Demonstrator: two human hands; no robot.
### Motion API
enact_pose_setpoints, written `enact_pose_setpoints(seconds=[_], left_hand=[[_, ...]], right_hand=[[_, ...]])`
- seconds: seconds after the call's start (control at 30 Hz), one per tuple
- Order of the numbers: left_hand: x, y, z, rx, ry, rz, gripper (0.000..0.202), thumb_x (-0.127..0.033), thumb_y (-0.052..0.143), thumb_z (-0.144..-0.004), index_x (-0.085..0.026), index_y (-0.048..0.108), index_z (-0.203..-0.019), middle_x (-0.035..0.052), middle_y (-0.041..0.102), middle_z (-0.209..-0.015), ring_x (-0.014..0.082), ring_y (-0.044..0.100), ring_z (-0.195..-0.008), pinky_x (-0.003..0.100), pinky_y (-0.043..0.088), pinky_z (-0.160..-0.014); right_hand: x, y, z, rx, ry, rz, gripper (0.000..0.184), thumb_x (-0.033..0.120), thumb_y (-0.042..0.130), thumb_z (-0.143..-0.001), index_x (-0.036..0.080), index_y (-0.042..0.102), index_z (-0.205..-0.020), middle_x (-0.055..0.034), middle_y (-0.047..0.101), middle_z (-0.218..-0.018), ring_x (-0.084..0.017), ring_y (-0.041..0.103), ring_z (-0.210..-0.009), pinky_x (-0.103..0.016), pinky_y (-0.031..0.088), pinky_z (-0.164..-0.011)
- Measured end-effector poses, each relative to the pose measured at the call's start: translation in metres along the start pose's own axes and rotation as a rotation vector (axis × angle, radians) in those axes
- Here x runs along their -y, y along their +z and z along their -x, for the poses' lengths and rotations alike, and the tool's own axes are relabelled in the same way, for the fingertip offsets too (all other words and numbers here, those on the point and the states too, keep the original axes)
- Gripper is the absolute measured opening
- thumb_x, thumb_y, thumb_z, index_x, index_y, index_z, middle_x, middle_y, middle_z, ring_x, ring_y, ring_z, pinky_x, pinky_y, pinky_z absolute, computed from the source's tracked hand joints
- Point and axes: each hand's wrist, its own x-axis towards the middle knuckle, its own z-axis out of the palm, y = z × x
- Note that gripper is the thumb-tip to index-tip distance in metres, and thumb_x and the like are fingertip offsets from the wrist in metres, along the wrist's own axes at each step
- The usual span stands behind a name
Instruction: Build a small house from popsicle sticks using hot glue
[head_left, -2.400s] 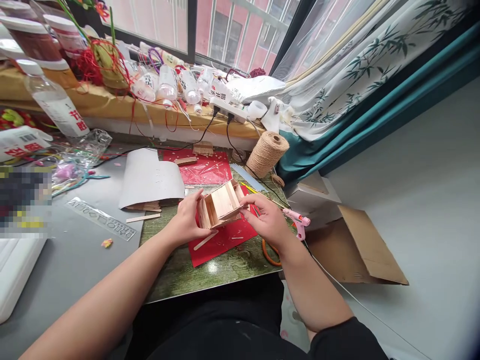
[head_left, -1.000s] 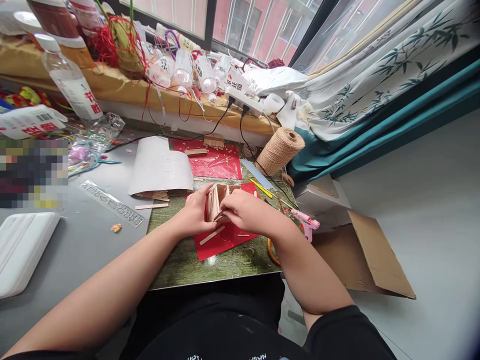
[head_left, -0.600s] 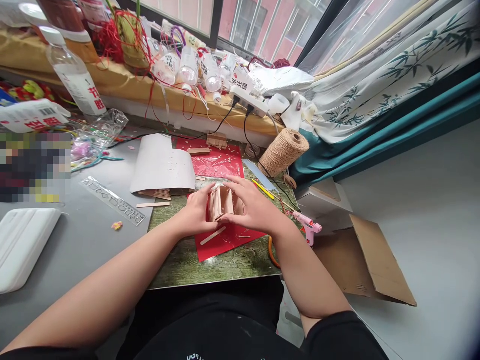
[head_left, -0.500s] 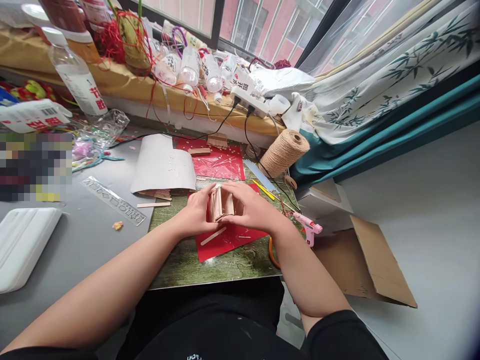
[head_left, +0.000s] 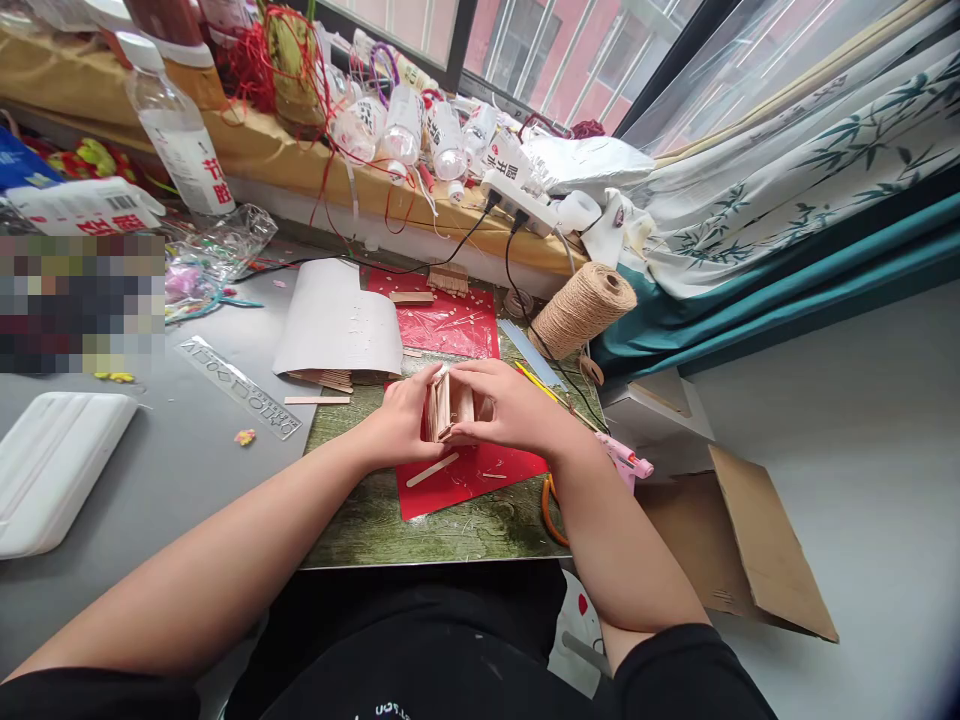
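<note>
Between my two hands is a small box-like piece built of wooden craft sticks [head_left: 448, 405], its hollow inside facing me. My left hand [head_left: 401, 420] grips its left side, thumb at the lower edge and fingers at the far edge. My right hand [head_left: 510, 405] wraps round its right side and hides part of it. The piece is held over a red sheet [head_left: 484, 478]. On that sheet lies a loose craft stick [head_left: 433, 470] along with thin scraps.
A curved white sheet [head_left: 337, 320] partly covers stacked sticks at the left. A twine spool [head_left: 585, 312], yellow pencil [head_left: 534, 378], pink glue gun [head_left: 628, 458] and orange-handled tool [head_left: 551, 515] are at the right. A black cable [head_left: 517, 270] runs from the power strip [head_left: 517, 200].
The whole view has shifted slightly, so surroundings appear a little further right. Both hands keep their hold on the craft-stick piece, which is almost unchanged in position.
</note>
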Motion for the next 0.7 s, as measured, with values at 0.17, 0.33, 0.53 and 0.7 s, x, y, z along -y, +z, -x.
enact_pose_setpoints(seconds=[0.17,0.33,0.53,0.7], left_hand=[[0.004,0.001,0.0,-0.008,0.014,0.003,0.13,-0.056,0.086,-0.079,-0.03,0.001,-0.174,0.0196,0.043,-0.167,0.0452,0.048,-0.15,0.064,0.037,-0.125],[0.003,0.001,0.001,0.008,0.003,0.005,0.132,-0.058,0.087,-0.078,-0.031,0.001,-0.174,0.0199,0.039,-0.169,0.0472,0.045,-0.152,0.066,0.037,-0.125],[0.001,-0.001,0.0,0.02,-0.019,0.02,0.132,-0.057,0.089,-0.076,-0.032,0.002,-0.173,0.019,0.043,-0.167,0.0468,0.047,-0.149,0.067,0.036,-0.125],[0.004,0.002,0.0,0.004,-0.009,0.026,0.132,-0.055,0.089,-0.076,-0.033,0.003,-0.173,0.0173,0.044,-0.166,0.0466,0.045,-0.15,0.067,0.034,-0.126]], right_hand=[[-0.005,0.004,0.0,0.052,-0.036,0.008,0.072,0.039,0.085,-0.094,0.028,0.058,-0.16,-0.0133,0.057,-0.166,-0.033,0.048,-0.157,-0.06,0.037,-0.133],[-0.005,-0.001,0.004,0.065,-0.041,-0.025,0.074,0.034,0.085,-0.094,0.031,0.055,-0.162,-0.011,0.057,-0.166,-0.031,0.049,-0.157,-0.06,0.038,-0.132],[-0.001,-0.008,0.003,0.089,-0.03,-0.052,0.061,0.035,0.086,-0.094,0.031,0.065,-0.151,-0.011,0.06,-0.162,-0.032,0.053,-0.153,-0.058,0.045,-0.127],[0.001,-0.008,0.004,0.075,-0.046,-0.025,0.055,0.032,0.083,-0.095,0.028,0.066,-0.148,-0.0125,0.062,-0.159,-0.032,0.054,-0.151,-0.057,0.044,-0.127]])
